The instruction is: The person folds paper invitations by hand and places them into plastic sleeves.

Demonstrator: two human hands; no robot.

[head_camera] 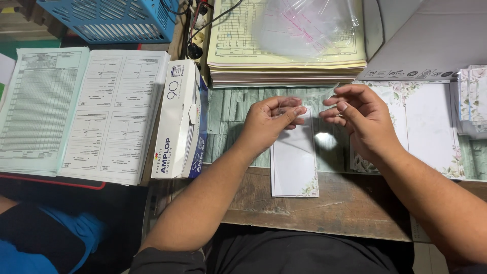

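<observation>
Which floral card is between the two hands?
The narrow card at the table's edge, under the left hand; the wider cards lie right of both hands.

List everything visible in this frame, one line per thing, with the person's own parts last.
Floral-edged card: one, white, on the wooden desk, top end at the fingers.
Clear plastic sleeve: one, transparent, pinched by both hands.
Loose clear bag: one, on the paper stack.
Paper stack: one, yellow and pink, top centre.
Floral sheets: several, white, right.
Envelope box: one, white and blue, left of centre.
Printed forms: two piles, green and white, left.
Basket: one, blue, top left.
Left hand: holding the sleeve.
Right hand: holding the sleeve.
</observation>
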